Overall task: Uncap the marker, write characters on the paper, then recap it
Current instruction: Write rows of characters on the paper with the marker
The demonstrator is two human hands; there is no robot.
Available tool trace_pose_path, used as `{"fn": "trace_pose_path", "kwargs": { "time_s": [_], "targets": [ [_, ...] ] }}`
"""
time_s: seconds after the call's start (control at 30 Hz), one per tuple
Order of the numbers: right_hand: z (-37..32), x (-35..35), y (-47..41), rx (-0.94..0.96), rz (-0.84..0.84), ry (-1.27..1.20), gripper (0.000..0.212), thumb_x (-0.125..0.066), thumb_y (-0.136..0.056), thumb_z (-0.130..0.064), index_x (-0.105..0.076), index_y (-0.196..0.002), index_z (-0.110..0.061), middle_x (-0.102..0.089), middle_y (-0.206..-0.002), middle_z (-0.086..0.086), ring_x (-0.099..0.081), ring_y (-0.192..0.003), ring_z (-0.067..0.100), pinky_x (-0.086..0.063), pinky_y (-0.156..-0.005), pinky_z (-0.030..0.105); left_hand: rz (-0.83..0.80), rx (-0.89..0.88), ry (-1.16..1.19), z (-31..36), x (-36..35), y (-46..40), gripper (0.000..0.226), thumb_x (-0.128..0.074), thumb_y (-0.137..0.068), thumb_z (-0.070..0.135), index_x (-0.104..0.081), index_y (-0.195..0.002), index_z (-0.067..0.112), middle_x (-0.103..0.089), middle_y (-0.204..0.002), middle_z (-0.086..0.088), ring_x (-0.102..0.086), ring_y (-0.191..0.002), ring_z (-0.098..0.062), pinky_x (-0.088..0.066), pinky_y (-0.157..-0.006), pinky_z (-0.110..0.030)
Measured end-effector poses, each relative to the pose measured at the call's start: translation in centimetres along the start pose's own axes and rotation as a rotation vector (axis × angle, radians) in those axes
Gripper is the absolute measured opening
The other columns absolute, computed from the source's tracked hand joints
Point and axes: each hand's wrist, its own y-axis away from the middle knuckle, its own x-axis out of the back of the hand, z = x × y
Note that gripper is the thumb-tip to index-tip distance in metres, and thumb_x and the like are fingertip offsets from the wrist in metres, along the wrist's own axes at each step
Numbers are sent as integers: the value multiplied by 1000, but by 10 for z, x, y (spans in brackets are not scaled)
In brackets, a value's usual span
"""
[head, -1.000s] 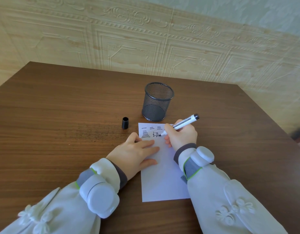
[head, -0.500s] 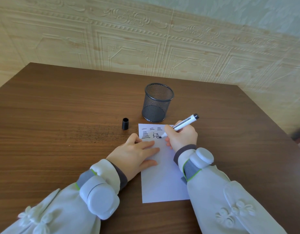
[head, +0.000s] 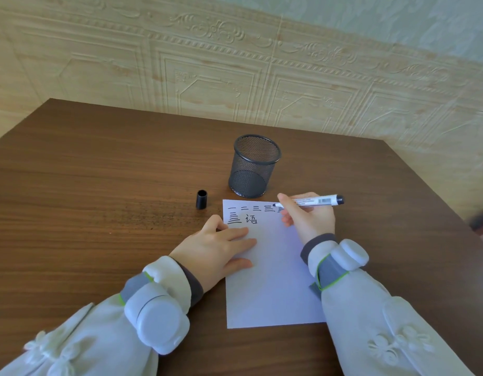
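Your right hand [head: 309, 218] fingers pinching white uncapped marker [head: 313, 201], tip over white paper sheet [head: 270, 267], your left hand [head: 215, 251] fingers flat on it, black cylindrical cap [head: 201, 199] beyond left fingertips

Both arms in pale off-white sleeves with a soft sheen. Each sleeve ends in a white cuff with a dark grey inner cuff showing at the wrist. Left sleeve [head: 80, 346] has a knotted fabric flower button of the same white cloth, near the bottom edge of the view. Right sleeve [head: 392, 332] has a matching knot button and a raised placket seam. Left wrist device [head: 160, 320]: white, rounded, glossy plastic housing on a grey strap with green edging, just behind the cuff. Right wrist device [head: 348, 256]: same white rounded housing, grey strap, thin green trim line.
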Motion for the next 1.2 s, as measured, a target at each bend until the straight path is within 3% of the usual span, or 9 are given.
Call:
{"fn": "trace_pose_path", "kwargs": {
  "time_s": [0.1, 0.23, 0.4, 0.5, 0.57, 1.2],
  "targets": [
    [4, -4, 2, 1, -54, 0, 24, -71, -80, -7, -55, -62, -10, -61, -54, 12, -51, -37, 15, -43, -40, 21, -4, -1, 10, 1, 0, 0, 49, -29, -95, 51, -20, -142, 44, -18, -153, 19, -21, -127, -16, -39, -101, -28],
    [5, -4, 3, 12, -37, 90, 29, -68, -81, -12, -51, -57, -9, -60, -49, 10, -49, -32, 14, -41, -38, 21, 23, 1, 22, 0, -2, 1, 50, -29, -94, 52, -22, -142, 44, -19, -152, 18, -22, -126, -16, -39, -101, -29],
    [3, -5, 5, 43, -46, 99, 31, -71, -82, -21, -55, -61, -6, -62, -51, 10, -52, -34, 14, -46, -39, 21, 45, 11, 5, 1, -3, 2, 69, -5, -78, 67, -25, -141, 45, -22, -151, 20, -23, -125, -15, -40, -98, -26],
    [5, -5, 3, 35, -39, 83, 27, -69, -83, -13, -56, -60, -10, -62, -51, 11, -52, -34, 15, -46, -40, 22, 11, 13, 28, 0, -2, 1, 56, -28, -89, 61, -22, -142, 45, -19, -152, 20, -21, -125, -15, -39, -101, -29],
    [6, -5, 3, 28, -42, 77, 25, -68, -83, -11, -57, -60, -10, -63, -52, 11, -53, -35, 15, -46, -39, 22, -11, 13, 30, 0, -2, 1, 57, -33, -89, 60, -21, -142, 45, -19, -152, 19, -21, -126, -15, -39, -101, -30],
    [6, -7, 5, 70, -97, 98, 24, -71, -82, -13, -61, -61, -10, -64, -53, 11, -54, -36, 13, -47, -43, 19, -2, 18, 32, 1, -2, 1, 56, -34, -90, 59, -23, -142, 45, -19, -152, 20, -20, -127, -15, -36, -100, -28]
  ]
}}
